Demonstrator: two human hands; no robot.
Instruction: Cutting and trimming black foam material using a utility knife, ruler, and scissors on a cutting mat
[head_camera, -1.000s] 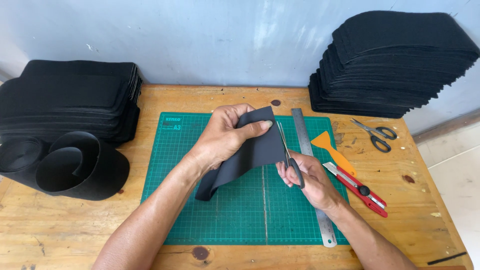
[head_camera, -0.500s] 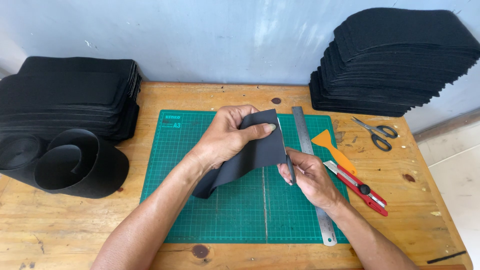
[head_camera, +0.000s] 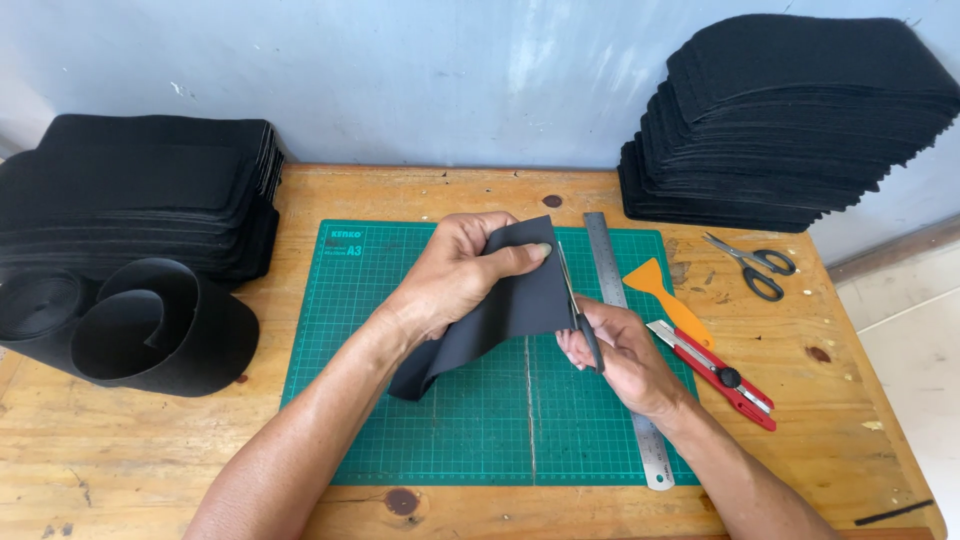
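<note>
My left hand (head_camera: 455, 280) pinches a black fabric piece (head_camera: 500, 310) above the green cutting mat (head_camera: 400, 420), thumb pressed near the piece's upper right corner. My right hand (head_camera: 620, 355) grips small scissors (head_camera: 575, 300), their blades running up along the fabric's right edge. The lower end of the fabric droops down to the mat.
A steel ruler (head_camera: 622, 330) lies along the mat's right side. To its right are an orange scraper (head_camera: 668, 297), a red utility knife (head_camera: 715, 375) and black-handled scissors (head_camera: 750, 265). Stacks of black pieces (head_camera: 790, 120) stand back right and back left (head_camera: 150, 195); a black roll (head_camera: 150, 330) sits left.
The scissors have travelled up along the fabric's right edge and their blades have come together. My left hand has held the piece almost still.
</note>
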